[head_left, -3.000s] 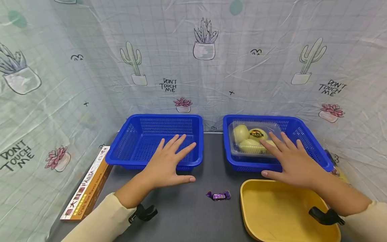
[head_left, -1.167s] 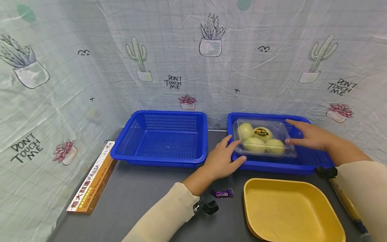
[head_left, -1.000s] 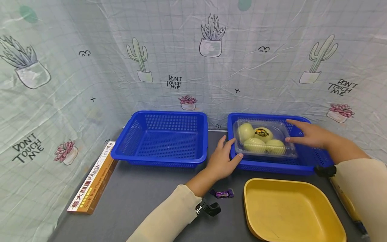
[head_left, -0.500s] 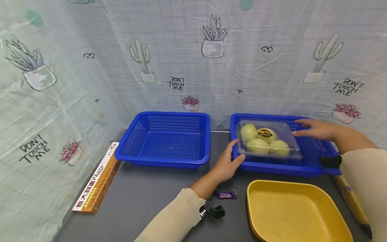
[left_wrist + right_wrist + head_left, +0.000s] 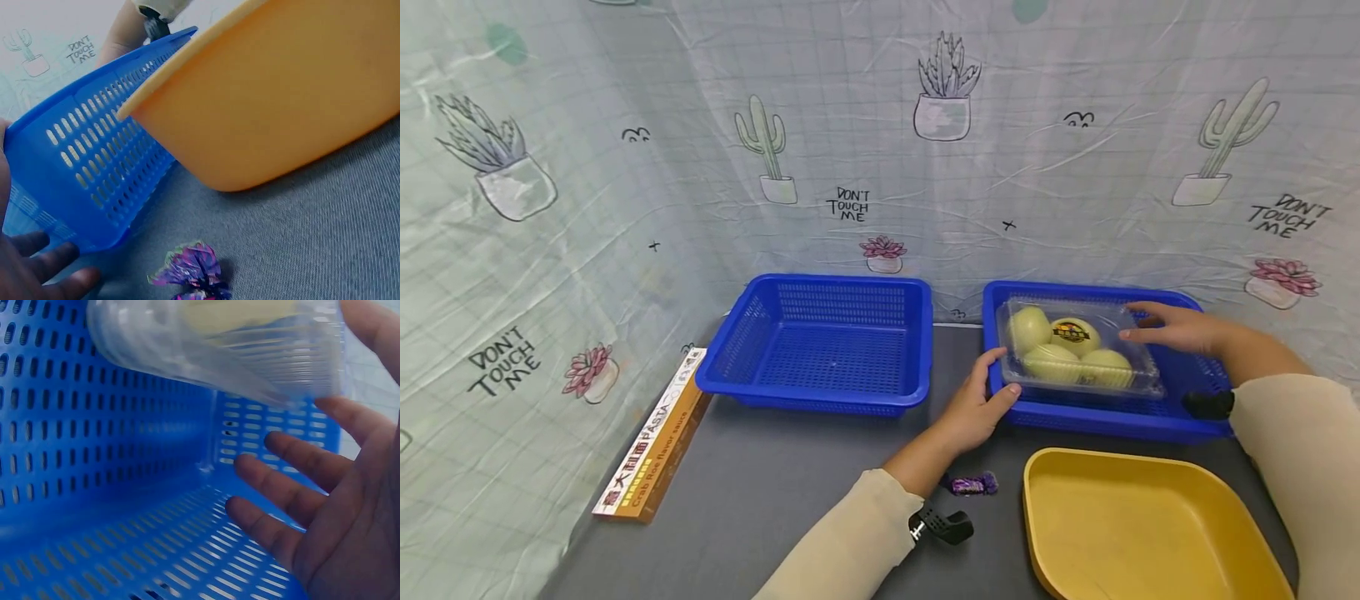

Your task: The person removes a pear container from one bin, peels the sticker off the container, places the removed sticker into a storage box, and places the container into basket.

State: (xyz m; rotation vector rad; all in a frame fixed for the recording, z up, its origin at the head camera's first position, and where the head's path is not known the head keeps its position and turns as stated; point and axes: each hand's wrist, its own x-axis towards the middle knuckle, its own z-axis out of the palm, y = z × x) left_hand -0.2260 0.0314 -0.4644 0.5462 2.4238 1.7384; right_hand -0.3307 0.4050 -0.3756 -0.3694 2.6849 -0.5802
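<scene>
Right hand beside fruit box

Head above; wrists close at basket

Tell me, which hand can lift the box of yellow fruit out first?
Probably the right hand: its fingers already touch the clear fruit box at its far end. The left hand only grips the corner of the blue basket beneath it.

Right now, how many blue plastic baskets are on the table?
2. The left blue basket stands empty at the back, left of centre. The right blue basket stands beside it and holds a clear fruit box; the left hand grips its near-left corner.
</scene>
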